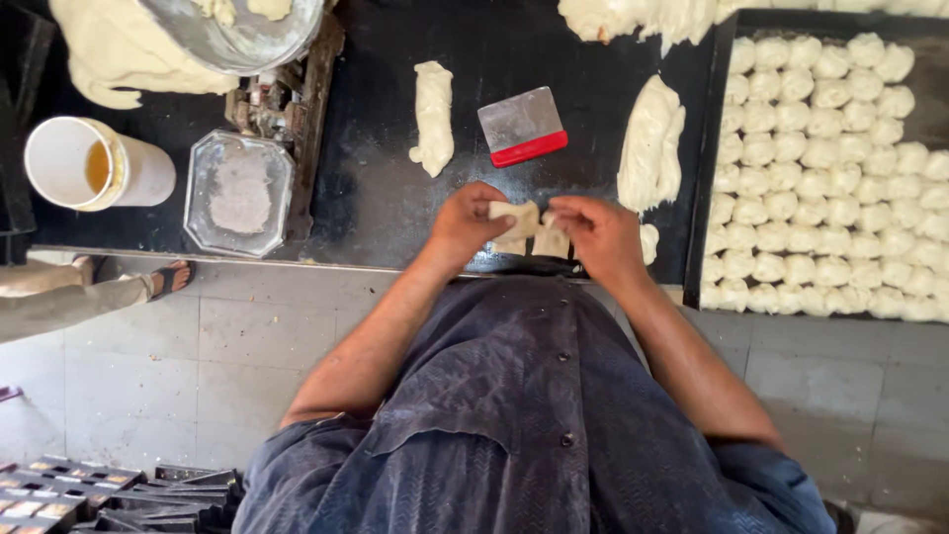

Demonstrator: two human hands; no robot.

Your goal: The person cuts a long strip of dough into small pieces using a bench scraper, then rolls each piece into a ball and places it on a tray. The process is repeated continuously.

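Note:
Over the near edge of a dark worktop (pixel 376 198), my left hand (pixel 465 222) and my right hand (pixel 598 232) both pinch a small pale piece of dough (pixel 519 218) between them. Another small dough bit (pixel 550 242) lies just under the fingers. To the right lies a long dough lump (pixel 650 143), with a small ball (pixel 648 242) near my right wrist. A dough roll (pixel 433 117) and a metal scraper with a red handle (pixel 522 127) lie beyond my hands.
A black tray (pixel 714 148) at right holds several rows of dough balls (pixel 830 178). At left stand a white cup of amber liquid (pixel 94 163), a floured metal scale pan (pixel 239 193) and a metal bowl (pixel 237 35) beside a dough mass (pixel 119 54). Another person's sandalled foot (pixel 168 280) is on the tiled floor.

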